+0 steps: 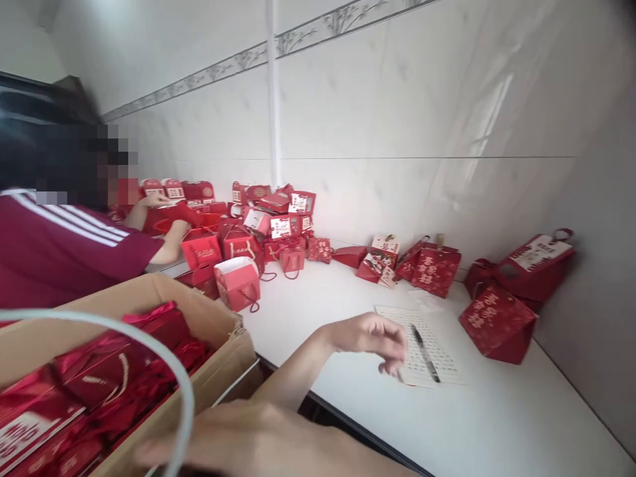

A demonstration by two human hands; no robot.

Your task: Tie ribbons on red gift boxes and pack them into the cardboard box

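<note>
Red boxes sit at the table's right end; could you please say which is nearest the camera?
The box with pale lettering, just in front of the white-panelled box; it sits lowest, others farther back.

Sheet (418, 363): white, handwritten paper
Pen (424, 352): slim, black and clear, lying on the sheet
Left hand (370, 336): fingers bent, at the sheet's left edge
Right hand (263, 434): blurred, lower left of the sheet
Carton (226, 354): brown cardboard, left of the sheet
Gift box (499, 324): red, printed, right of the sheet
</note>
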